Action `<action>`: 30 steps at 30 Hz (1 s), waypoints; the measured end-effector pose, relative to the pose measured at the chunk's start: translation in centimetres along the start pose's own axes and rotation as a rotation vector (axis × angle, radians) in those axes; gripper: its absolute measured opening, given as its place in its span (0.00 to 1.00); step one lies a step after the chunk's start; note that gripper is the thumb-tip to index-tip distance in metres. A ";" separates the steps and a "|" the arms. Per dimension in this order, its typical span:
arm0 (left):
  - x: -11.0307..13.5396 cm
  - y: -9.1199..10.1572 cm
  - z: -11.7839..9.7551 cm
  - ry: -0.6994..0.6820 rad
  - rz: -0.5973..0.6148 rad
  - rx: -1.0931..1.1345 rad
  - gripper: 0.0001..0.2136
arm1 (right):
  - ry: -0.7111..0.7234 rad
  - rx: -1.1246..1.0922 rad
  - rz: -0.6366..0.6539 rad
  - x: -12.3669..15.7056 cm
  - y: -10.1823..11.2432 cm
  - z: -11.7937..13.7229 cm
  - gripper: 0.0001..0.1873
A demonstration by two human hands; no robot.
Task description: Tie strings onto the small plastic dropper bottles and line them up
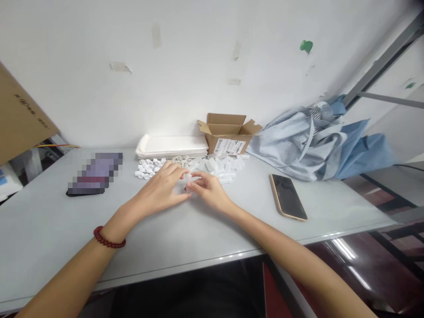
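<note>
The left arm (76, 269) is slanting up from the lower left and the right arm (281, 243) from the lower right, both forearms lying bare. The left hand (165, 187) is arching, its fingers curving forward and its thumb sitting straight and apart below them. The right hand (210, 190) is pinching with bent fingers and thumb. Both hands' fingertips are facing each other closely.

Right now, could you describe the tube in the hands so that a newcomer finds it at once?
On the grey table, find the open box near the wall, with a pile of translucent tubes in front. Closer to the camera and slightly left, the left hand and right hand meet around one small tube. It is the only one held; its neighbours lie loose.
</note>
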State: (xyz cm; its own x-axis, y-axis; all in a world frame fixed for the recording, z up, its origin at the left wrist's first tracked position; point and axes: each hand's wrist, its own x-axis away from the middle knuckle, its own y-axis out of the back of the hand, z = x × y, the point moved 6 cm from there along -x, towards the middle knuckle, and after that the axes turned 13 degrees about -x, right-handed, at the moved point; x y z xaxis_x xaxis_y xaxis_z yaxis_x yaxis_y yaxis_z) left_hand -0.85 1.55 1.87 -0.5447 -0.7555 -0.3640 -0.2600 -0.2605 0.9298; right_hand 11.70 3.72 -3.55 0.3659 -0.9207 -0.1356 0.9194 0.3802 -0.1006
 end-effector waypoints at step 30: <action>1.8 -2.7 3.0 0.067 0.350 -0.039 0.26 | 0.108 0.534 0.232 0.5 -1.7 -0.5 0.13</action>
State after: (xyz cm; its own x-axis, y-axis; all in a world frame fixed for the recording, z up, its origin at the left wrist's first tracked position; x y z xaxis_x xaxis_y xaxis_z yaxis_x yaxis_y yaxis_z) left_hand -3.53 2.72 -1.42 -0.5418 -0.8403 -0.0195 -0.0352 -0.0005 0.9994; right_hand 10.24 2.68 -3.92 0.5750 -0.7941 -0.1970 0.7725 0.4477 0.4502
